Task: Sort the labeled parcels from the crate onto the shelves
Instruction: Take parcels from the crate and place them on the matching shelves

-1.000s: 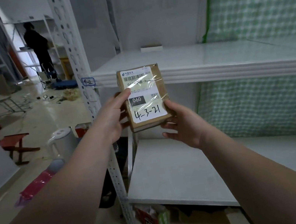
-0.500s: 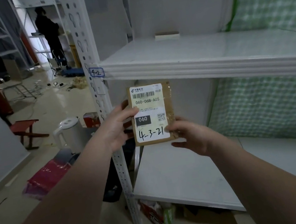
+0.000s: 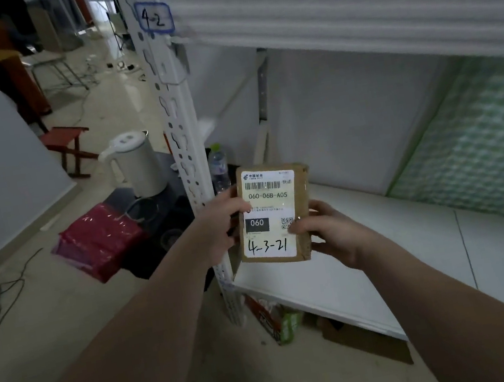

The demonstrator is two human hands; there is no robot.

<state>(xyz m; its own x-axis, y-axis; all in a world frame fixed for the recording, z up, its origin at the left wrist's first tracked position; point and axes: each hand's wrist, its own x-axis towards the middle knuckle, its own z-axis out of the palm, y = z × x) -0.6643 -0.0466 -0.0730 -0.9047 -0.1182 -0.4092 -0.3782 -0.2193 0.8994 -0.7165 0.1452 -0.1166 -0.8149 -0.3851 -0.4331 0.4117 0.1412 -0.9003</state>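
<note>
Lowered toward the lower shelf (image 3: 402,249) — parcel (image 3: 266,196) upright, left hand (image 3: 218,227) and right hand (image 3: 327,228) each with grip clamped on it.

The scene was dim and grey, with the brightest daylight coming from the far upper left and laying a pale sheen on the glossy beige floor (image 3: 117,99). The printed white label (image 3: 267,214) on the brown cardboard parcel (image 3: 301,189) was sharp and readable, with slight glare near its top. Highlights glinted on the red plastic-wrapped package (image 3: 100,239). The ribbed white upper shelf edge (image 3: 348,17) and the green checked sheet (image 3: 486,160) were smeared soft. The perforated white steel upright (image 3: 180,129) bowed with wide-angle distortion.
</note>
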